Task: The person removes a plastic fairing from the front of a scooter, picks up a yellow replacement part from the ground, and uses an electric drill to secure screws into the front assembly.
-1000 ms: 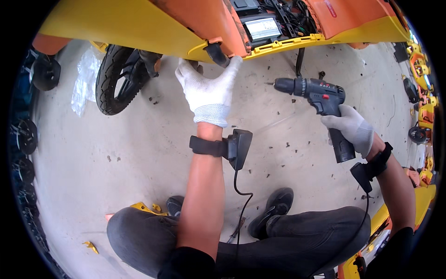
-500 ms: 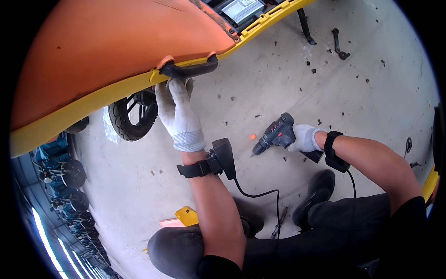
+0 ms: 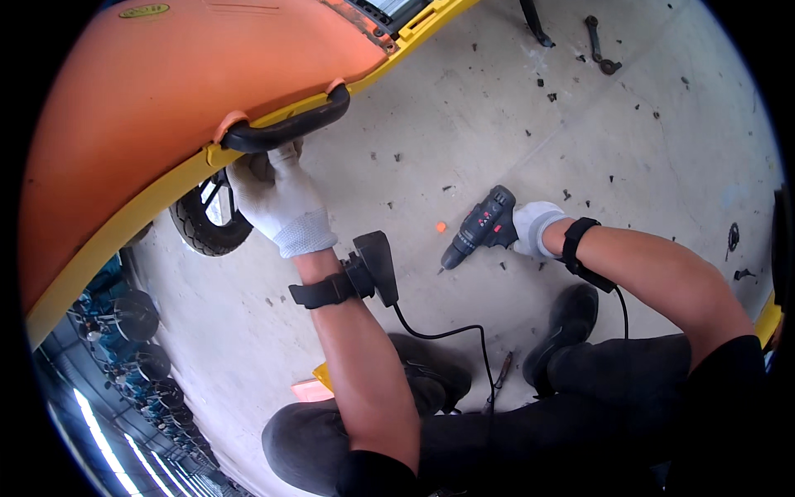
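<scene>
My left hand [image 3: 277, 199], in a white knitted glove, reaches under the yellow lower edge [image 3: 178, 172] of an orange vehicle body [image 3: 199, 62]. Its fingers curl up just below the black curved handle [image 3: 286, 131], their tips partly hidden, so what they grip cannot be made out. My right hand [image 3: 534, 224], gloved too, is wrapped round the grip of a dark cordless drill [image 3: 480, 228]. The drill is held over the floor, its bit pointing down and to the left. A small orange disc [image 3: 441, 227] lies near the chuck.
A black spoked wheel [image 3: 209, 232] shows below the body. Screws [image 3: 552, 97] are strewn over the grey floor, with a crank arm [image 3: 595, 41] at the far right. Near my feet lie a screwdriver-like tool [image 3: 503, 370] and a pink panel [image 3: 311, 391]. Several vehicles [image 3: 137, 315] stand in a row at left.
The view has shifted, and the vehicle body appears lower and further left. My left hand's fingers are more curled beneath the handle. My right hand still holds the drill, now pointing more steeply down.
</scene>
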The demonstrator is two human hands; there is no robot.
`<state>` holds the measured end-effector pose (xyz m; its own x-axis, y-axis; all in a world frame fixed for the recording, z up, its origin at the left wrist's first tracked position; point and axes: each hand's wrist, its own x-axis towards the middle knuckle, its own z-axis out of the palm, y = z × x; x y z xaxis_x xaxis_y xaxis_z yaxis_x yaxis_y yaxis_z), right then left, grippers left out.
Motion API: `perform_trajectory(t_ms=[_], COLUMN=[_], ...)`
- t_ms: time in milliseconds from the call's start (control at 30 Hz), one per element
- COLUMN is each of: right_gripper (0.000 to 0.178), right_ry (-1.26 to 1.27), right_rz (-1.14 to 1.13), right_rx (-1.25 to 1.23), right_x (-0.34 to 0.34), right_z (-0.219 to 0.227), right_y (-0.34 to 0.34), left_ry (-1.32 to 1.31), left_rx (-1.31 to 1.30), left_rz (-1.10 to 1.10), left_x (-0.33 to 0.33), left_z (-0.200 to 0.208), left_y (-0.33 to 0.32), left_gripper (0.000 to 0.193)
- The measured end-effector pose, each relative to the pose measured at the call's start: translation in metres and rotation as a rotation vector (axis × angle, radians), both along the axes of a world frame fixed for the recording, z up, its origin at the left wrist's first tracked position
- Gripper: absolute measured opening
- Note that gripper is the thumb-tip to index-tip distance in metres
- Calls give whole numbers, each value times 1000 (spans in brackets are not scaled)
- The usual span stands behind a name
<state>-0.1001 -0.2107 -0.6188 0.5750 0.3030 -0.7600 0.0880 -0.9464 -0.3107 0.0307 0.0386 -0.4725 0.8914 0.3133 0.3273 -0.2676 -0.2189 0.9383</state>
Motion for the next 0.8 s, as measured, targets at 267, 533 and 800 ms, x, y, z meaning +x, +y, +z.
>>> perform_trajectory(t_ms=[267, 533, 800], right_gripper=[53, 62, 43], right_ry=[165, 350, 267], right_rz=[-104, -482, -608], right_rx=[28, 336, 479], right_x=[5, 6, 40], right_z=[-11, -2, 58], right_y=[-11, -14, -33], left_ry=[-8, 15, 195], left_rx=[55, 8, -127], left_rz=[43, 13, 43], left_x=[0, -3, -27], left_z=[-5, -9, -48], left_y=[2, 2, 15], left_gripper=[35, 39, 38])
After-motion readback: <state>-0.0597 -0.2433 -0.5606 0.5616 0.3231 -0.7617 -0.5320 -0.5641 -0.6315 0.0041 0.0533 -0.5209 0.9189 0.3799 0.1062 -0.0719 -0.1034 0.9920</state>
